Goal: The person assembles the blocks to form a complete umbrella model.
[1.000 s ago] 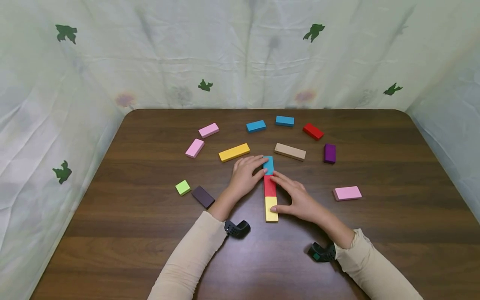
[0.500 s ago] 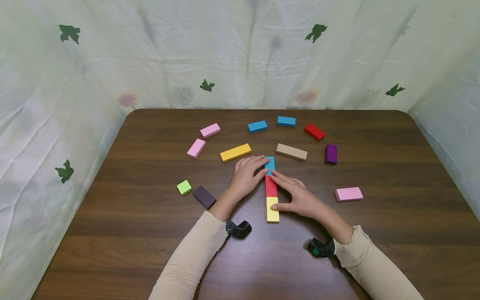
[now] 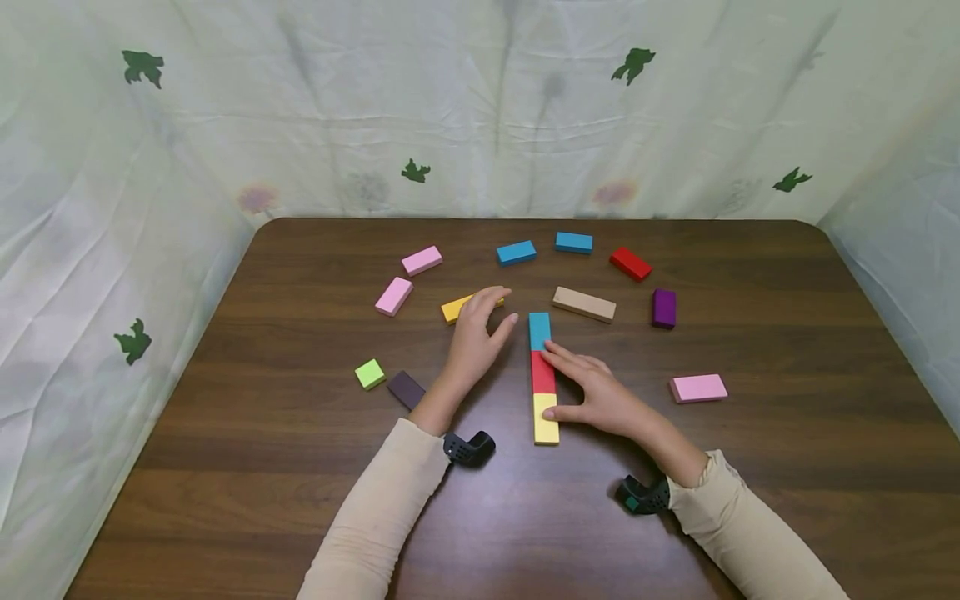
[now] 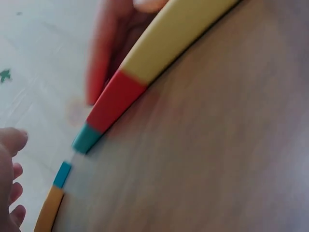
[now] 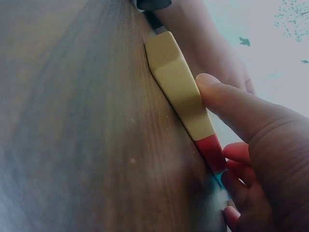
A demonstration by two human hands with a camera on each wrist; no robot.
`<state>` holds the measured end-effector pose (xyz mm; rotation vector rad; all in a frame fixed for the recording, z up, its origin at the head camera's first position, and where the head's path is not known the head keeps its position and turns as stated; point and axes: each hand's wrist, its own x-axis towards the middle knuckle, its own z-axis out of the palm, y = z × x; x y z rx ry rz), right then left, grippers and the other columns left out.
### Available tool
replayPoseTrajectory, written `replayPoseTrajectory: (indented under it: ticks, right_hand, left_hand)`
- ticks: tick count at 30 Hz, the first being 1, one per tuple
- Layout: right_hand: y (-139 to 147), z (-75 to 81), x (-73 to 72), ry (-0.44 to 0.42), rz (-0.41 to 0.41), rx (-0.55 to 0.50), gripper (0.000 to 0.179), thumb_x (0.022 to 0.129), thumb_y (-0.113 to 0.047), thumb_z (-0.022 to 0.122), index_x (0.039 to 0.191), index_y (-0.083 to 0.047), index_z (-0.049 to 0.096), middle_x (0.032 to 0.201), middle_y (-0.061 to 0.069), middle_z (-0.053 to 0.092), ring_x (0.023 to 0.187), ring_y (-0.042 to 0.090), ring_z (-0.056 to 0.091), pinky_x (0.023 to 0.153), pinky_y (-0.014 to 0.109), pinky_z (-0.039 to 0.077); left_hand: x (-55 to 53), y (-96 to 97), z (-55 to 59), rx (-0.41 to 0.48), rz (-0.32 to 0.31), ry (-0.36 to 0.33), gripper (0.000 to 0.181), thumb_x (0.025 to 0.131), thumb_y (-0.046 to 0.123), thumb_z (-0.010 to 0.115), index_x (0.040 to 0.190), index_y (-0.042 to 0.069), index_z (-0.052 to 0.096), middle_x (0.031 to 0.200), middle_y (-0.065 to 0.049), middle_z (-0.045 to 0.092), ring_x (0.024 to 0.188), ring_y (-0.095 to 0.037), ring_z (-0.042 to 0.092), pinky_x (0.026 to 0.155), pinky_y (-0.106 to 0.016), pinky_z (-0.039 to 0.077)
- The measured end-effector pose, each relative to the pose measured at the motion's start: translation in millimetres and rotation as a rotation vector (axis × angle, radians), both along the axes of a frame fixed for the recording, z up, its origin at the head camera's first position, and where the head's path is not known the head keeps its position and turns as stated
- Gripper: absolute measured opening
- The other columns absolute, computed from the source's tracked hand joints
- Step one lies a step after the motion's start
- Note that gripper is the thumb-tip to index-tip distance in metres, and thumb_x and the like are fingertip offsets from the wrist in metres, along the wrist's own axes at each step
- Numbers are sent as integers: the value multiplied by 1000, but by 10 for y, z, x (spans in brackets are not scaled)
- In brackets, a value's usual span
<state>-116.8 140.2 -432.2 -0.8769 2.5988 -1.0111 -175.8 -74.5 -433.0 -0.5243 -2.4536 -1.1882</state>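
A light-blue block (image 3: 539, 330), a red block (image 3: 543, 372) and a yellow block (image 3: 546, 421) lie end to end in a straight row. My right hand (image 3: 598, 398) rests along the row's right side. Its thumb (image 5: 227, 99) touches the yellow block, and its fairly straight fingers reach the red and light-blue blocks. My left hand (image 3: 472, 342) is apart from the row, to its left, with thumb and fingers spread and nothing held. It is over or beside an orange-yellow block (image 3: 453, 310), which it partly hides; contact cannot be told.
Beyond the hands lie two pink blocks (image 3: 394, 296), two blue blocks (image 3: 516, 252), a red block (image 3: 631, 263), a tan block (image 3: 584, 304) and a purple block (image 3: 663, 308). A green block (image 3: 370, 374) and dark block (image 3: 406, 389) sit left; another pink block (image 3: 698, 388) sits right.
My left hand has let go of the light-blue block and moved left and away from me, over to the orange-yellow block. The right hand stays on the row.
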Motion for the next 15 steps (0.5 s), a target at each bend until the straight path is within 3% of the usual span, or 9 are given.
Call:
replayPoseTrajectory:
  ticks: [3, 8, 15]
  right_hand:
    - [0, 8, 4, -2, -2, 2, 85, 74, -56, 63, 141, -14, 31, 147, -1, 20, 128, 25, 28, 102, 47, 12]
    - [-1, 8, 3, -9, -1, 1, 85, 74, -55, 64, 141, -14, 31, 147, -2, 20, 128, 25, 28, 103, 47, 11]
    - [1, 12, 7, -12, -2, 5, 85, 74, -54, 64, 141, -15, 30, 147, -2, 19, 129, 24, 27, 103, 46, 11]
  left_hand:
    - [-45, -96, 7, -40, 44, -32, 43, 83, 20, 66, 121, 4, 53, 123, -10, 50, 116, -22, 41, 99, -37, 26]
    - [-83, -235, 19, -128, 104, -157, 54, 81, 27, 68, 126, 7, 47, 127, -9, 44, 119, -24, 36, 100, -42, 20]
    - [-125, -342, 14, -185, 180, -272, 54, 81, 22, 68, 127, 4, 47, 128, -14, 43, 119, -31, 35, 99, -44, 21]
